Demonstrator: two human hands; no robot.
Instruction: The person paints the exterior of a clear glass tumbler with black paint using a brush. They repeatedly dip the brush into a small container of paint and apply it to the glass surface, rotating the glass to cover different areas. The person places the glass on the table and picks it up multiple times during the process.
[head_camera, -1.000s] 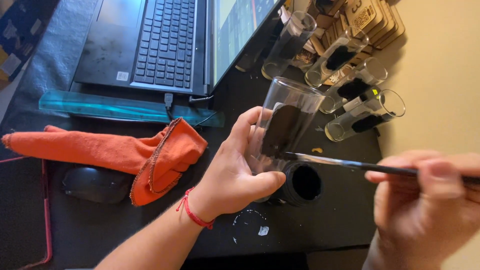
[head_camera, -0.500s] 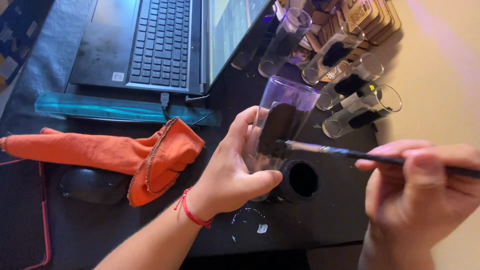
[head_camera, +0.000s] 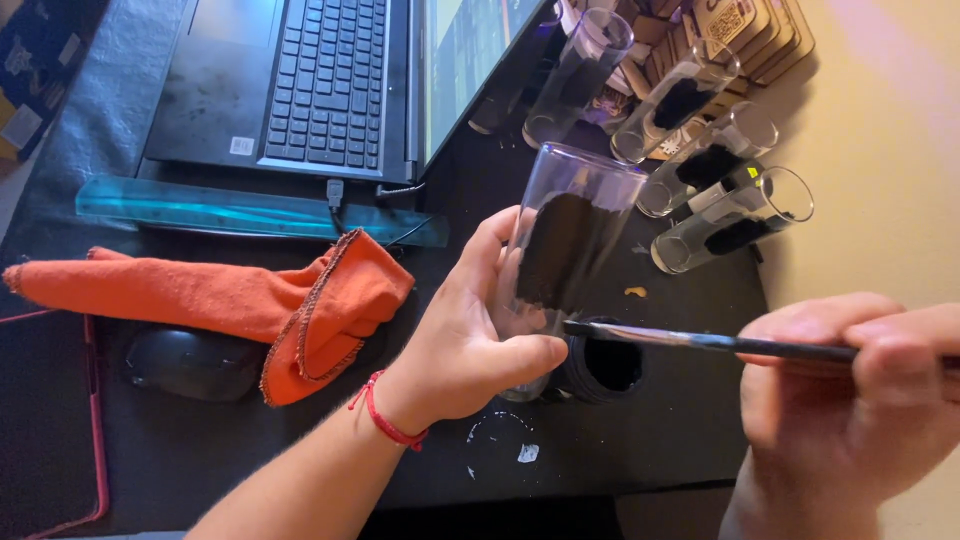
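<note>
Dark desk below, the left hand (head_camera: 455, 350) stays wrapped around the clear glass (head_camera: 570, 250) at centre, while the right hand (head_camera: 850, 400), fingers pinched on a brush (head_camera: 700, 342), has drawn back toward 3 o'clock, its tip now over the black paint pot (head_camera: 605, 365).
</note>
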